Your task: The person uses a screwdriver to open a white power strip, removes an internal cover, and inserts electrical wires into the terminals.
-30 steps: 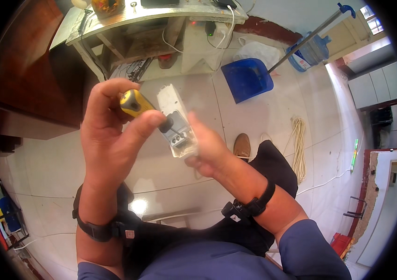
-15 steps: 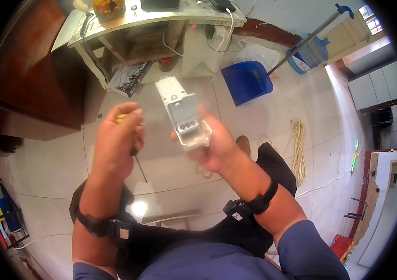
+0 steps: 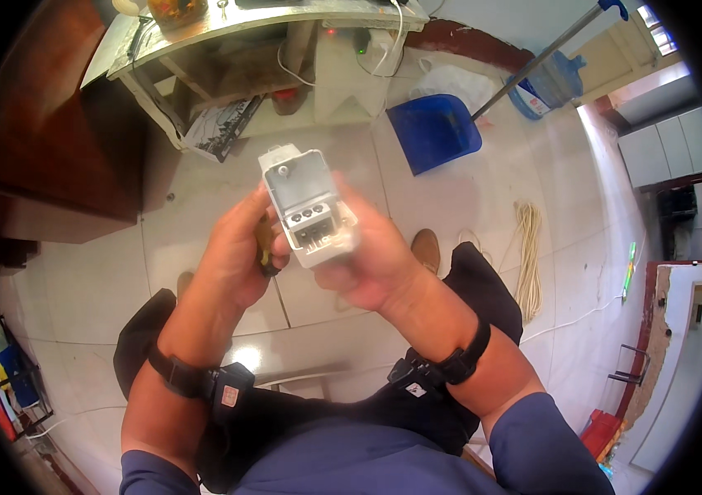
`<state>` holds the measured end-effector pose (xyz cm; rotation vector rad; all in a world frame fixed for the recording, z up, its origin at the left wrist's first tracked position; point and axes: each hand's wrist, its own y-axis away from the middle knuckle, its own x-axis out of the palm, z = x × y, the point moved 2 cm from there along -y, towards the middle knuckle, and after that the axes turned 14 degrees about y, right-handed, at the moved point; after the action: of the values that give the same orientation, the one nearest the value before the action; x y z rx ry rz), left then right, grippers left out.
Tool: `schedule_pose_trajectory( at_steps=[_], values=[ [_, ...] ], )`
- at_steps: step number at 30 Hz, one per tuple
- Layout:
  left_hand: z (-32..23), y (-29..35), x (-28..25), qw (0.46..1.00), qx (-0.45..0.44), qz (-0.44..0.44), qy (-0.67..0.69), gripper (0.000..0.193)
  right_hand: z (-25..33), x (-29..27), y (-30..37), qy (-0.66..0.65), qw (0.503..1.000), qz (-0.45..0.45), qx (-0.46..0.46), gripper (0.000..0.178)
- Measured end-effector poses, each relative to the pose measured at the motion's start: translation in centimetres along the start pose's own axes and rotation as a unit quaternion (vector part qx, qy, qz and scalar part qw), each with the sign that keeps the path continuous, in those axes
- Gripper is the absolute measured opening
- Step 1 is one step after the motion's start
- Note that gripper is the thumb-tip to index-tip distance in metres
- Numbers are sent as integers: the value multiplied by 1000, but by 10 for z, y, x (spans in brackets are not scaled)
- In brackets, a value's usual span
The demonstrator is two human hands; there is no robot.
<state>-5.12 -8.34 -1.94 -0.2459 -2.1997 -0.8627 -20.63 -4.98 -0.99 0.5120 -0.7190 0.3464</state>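
Note:
In my right hand [image 3: 377, 257] is a white plastic electrical housing [image 3: 301, 188], gripped along its right side and from below. Its grey flap stands raised, and a row of three round holes shows beneath it, above a hollow with dark parts. My left hand [image 3: 235, 243] is closed round a screwdriver [image 3: 266, 246] with a yellow and black handle. The screwdriver's thin shaft points down toward my lap. Left fingertips reach the housing's left edge; whether they press on it I cannot tell.
Ahead stands a worn white table [image 3: 235, 37] with cables. A blue dustpan [image 3: 435, 136] on a long handle and a blue water bottle [image 3: 545, 87] are at the far right. Coiled cream rope [image 3: 526, 264] lies on the tiled floor. A brown cabinet [image 3: 45, 148] fills the left.
My left hand has moved right with the screwdriver, up to the housing. The housing has tilted, so its flap and hollow face me more. My view has shifted slightly.

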Motion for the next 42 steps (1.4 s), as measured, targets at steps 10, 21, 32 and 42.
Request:
schedule_pose_trajectory(
  at_steps=[10,21,32,42],
  values=[
    [1,-1,3,1000,13,-21,-13,33,3,4,5,10,999,-34,18,55],
    [-109,21,-2,934,352,30,-46,30,-1,-4,7,20,994,-85,57,49],
    [-91,32,25,879,405,161,-193,31,-11,-1,-1,47,995,-67,54,50],
    [-85,31,23,867,416,148,-230,31,-6,8,0,42,993,-88,67,50]
  ],
)
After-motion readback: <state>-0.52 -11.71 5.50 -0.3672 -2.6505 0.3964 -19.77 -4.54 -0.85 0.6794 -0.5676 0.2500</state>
